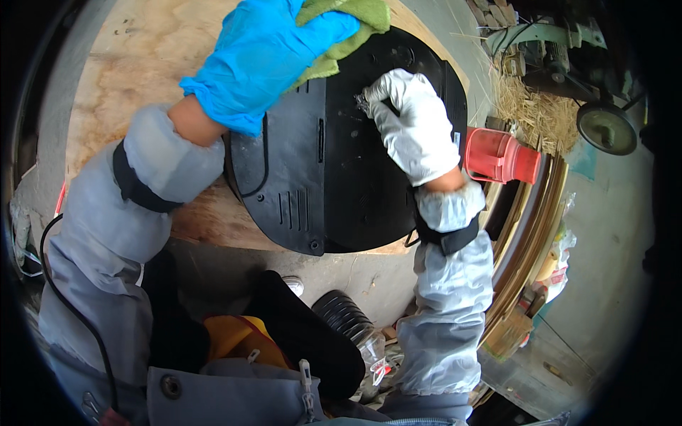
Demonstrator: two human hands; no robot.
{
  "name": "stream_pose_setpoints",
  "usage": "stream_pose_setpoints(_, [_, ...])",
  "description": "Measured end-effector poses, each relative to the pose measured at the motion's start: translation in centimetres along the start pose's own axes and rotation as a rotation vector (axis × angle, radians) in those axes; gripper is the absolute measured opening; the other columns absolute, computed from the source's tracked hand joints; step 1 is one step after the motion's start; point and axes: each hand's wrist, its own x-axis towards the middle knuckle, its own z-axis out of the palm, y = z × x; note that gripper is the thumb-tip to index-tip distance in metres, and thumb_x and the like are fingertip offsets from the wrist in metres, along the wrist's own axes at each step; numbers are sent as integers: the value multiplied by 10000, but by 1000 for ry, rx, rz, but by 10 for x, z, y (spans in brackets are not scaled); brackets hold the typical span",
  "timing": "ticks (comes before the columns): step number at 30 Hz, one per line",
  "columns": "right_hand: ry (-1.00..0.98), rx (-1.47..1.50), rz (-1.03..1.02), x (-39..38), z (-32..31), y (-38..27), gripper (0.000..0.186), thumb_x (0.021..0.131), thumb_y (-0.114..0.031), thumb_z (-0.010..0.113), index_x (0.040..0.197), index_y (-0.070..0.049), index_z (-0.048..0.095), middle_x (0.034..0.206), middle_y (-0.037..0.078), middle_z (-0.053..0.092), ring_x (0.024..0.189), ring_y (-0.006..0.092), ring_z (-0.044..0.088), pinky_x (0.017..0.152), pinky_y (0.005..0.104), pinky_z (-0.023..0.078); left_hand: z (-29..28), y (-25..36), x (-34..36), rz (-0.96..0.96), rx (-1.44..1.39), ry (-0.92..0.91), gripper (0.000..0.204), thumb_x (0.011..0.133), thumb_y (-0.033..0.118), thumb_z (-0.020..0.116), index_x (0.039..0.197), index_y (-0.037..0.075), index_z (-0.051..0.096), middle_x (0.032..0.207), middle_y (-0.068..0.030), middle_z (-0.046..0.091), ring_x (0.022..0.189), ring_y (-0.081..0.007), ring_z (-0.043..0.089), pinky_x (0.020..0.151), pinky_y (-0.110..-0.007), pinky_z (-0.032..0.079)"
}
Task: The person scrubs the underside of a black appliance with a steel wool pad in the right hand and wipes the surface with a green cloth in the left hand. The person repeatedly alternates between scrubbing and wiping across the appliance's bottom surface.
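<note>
A large black plastic panel (334, 177) with vent slots lies on a round plywood tabletop (135, 64). My left hand (263, 57), in a blue glove, presses a green cloth (348, 28) onto the panel's upper part. My right hand (415, 121), in a white glove, grips the panel near its upper right and holds it steady. Both forearms wear grey sleeves with black straps.
A red plastic container (501, 157) sits at the table's right edge. Straw (533, 113) and a green wheeled machine (575, 64) stand at upper right. Stacked wooden boards (526, 234) lean on the right. A black ribbed hose (344, 312) and a clear bottle (373, 351) lie below the table.
</note>
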Motion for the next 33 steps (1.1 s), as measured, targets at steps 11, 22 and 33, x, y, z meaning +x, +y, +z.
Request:
stream_pose_setpoints(11, [70,-36,-43,19,9,-10,101,872,-69,710,849,-87,614,823,109,593,786,347,576,717,417,470,-4,-6,2,-46,-19,-51,466,944,190,717,1359,5,611,1276,-146,629,1195,-256,617,1055,-379,488])
stream_pose_setpoints(22, [-149,92,-67,-97,10,-56,101,876,-151,793,879,-141,693,841,40,581,756,253,534,673,355,459,-4,-16,2,-140,-139,-42,392,997,129,642,1385,80,650,1356,-74,683,1224,-182,650,1056,-334,531])
stream_pose_setpoints(33, [348,32,201,32,18,86,115,868,-20,774,872,-45,661,870,130,677,818,333,666,777,416,532,-4,-11,0,-190,-199,-10,401,999,113,634,1395,46,627,1360,-87,664,1239,-184,640,1094,-340,504])
